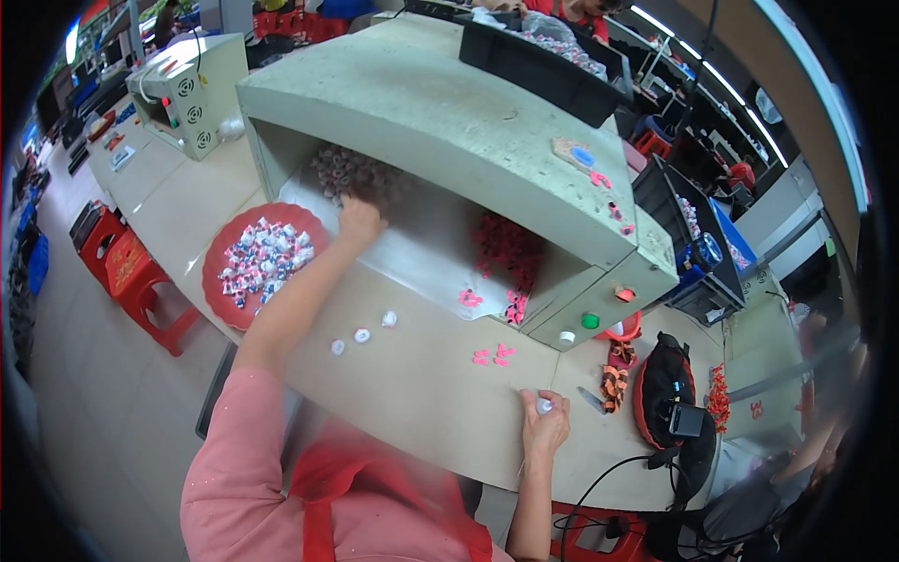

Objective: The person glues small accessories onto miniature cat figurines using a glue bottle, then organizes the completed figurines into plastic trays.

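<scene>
While the left hand (362,221) sits inside the mouth of the wide, open-fronted, pale green metal cabinet (421,108), I see its fingers at the near edge of a heap of small white, pink and dark pieces (345,173); they are partly hidden from my view, so I cannot tell whether they have closed on anything. Well apart from it, in front of the cabinet's right end, the right hand (546,436) is curled around a small, round white piece (544,406), gripped in the fingers. Before the cabinet's opening, I count 3 small, round white pieces (362,335) in a slanting row on the pale tabletop (421,370). Just left of the cabinet stands a red, scalloped-edged bowl (213,262) holding many white, blue and pink pieces. Inside the cabinet's right end lies a heap of bright pink pieces (506,248), and a few flat pink pieces (503,354) lie in front of it. Right of the cabinet, I make out a black bag (658,389).
</scene>
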The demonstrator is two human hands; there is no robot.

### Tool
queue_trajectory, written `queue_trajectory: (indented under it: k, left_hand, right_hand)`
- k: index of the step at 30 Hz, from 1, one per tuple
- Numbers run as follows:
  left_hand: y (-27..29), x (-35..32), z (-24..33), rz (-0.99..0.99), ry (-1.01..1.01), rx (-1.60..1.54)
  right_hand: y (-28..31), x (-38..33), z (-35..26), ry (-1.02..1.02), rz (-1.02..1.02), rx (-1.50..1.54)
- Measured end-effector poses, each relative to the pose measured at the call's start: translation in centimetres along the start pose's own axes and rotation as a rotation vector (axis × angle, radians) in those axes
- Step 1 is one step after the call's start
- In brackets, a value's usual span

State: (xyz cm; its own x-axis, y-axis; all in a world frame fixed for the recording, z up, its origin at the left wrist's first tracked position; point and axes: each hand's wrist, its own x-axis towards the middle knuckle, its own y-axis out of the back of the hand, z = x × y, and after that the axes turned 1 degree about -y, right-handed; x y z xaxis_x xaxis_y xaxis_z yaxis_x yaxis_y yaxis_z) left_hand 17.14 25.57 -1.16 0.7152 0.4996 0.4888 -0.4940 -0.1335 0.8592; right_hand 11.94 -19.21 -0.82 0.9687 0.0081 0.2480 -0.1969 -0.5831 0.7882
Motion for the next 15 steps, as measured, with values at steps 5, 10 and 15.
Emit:
queue_trajectory:
  k: [5, 10, 15]
  left_hand:
    - [1.1, -2.3, 0.8, -0.118, 0.023, -0.112]
    - [4.9, -4.9, 2.4, -0.373, -0.196, -0.272]
    - [5.8, -4.6, 2.2, -0.425, -0.063, -0.302]
  right_hand:
    - [0.3, 0.1, 1.2, -0.019, -0.099, 0.089]
    - [4.1, -2.3, 0.8, 0.068, 0.006, 0.006]
    - [10.6, -3.1, -4.3, 0.117, 0.033, 0.056]
